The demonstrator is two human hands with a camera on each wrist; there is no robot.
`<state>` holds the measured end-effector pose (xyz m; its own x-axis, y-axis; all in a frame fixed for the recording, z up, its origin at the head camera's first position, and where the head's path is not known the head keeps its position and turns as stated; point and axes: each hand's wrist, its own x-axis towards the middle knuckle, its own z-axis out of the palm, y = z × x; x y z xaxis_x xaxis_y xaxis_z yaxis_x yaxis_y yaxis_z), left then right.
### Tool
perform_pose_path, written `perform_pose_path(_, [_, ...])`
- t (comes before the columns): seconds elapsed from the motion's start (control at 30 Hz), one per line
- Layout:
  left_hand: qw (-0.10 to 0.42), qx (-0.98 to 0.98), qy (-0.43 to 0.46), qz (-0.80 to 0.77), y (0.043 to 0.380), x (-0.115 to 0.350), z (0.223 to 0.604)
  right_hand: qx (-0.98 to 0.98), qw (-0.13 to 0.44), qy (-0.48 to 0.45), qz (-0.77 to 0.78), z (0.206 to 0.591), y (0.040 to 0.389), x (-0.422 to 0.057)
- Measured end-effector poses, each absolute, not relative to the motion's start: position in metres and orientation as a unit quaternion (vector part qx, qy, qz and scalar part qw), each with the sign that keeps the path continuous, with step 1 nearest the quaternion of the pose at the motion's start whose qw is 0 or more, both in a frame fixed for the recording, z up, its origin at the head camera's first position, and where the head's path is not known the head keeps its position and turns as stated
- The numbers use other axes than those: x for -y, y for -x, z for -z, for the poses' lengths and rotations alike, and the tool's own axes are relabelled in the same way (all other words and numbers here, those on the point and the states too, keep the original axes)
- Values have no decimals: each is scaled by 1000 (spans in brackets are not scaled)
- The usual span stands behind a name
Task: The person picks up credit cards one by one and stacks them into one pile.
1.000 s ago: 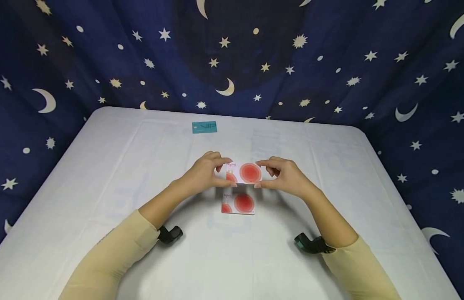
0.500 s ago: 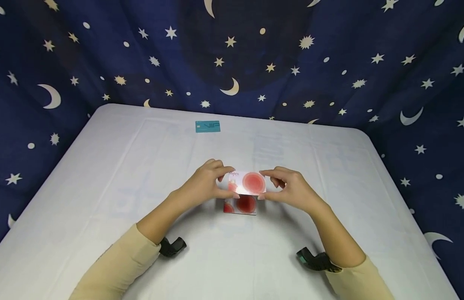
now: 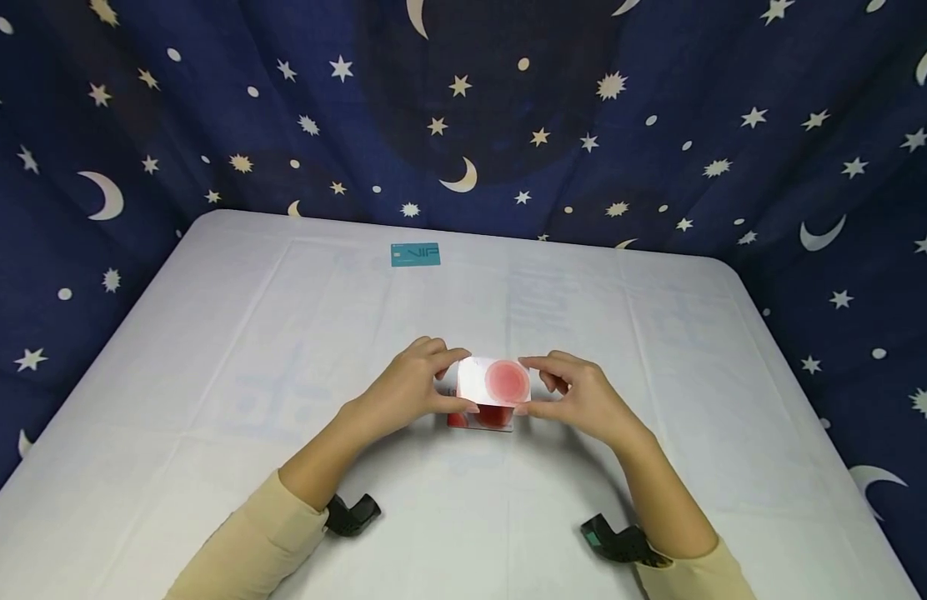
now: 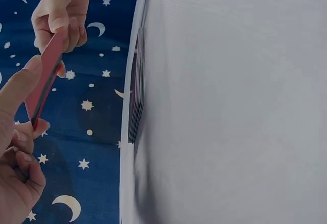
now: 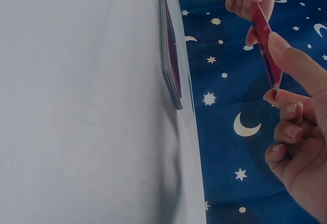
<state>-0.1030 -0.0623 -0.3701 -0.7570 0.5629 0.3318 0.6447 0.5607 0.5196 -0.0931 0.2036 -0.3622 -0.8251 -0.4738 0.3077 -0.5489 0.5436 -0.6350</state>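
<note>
A white card with a red circle [image 3: 493, 381] is held above the table by both hands. My left hand [image 3: 409, 379] pinches its left end between thumb and fingers, and my right hand [image 3: 579, 390] pinches the right end the same way. Below it on the table lies a stack of cards [image 3: 482, 419], partly hidden by the held card in the head view. From the left wrist view the stack [image 4: 137, 89] shows several layers edge-on, with a gap between it and the raised card [image 4: 47, 78].
A teal card [image 3: 415, 255] lies near the far edge of the white-covered table [image 3: 231, 350]. Behind the table hangs a dark blue curtain [image 3: 373, 100] with stars and moons. Black wrist cameras [image 3: 353, 515] sit under both forearms.
Both hands have lowered the held card toward me, so it covers more of the stack beneath. The grip of both hands looks the same. The teal card stays on the table.
</note>
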Motion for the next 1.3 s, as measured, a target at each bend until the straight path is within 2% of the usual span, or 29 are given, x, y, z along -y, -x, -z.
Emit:
perform_pose_path(0.4, [48, 881, 332, 335, 101, 61, 383, 884, 19, -273, -380, 372, 91, -204])
perform_pose_path(0.77, [34, 885, 335, 320, 102, 63, 392, 872, 28, -301, -386, 382, 95, -203])
perform_pose_path(1.1, [29, 883, 336, 326, 105, 66, 401, 874, 7, -290, -390, 389, 97, -203])
perform_pose_path(1.3, [19, 885, 334, 325, 106, 67, 406, 865, -24, -282, -413, 395, 98, -203])
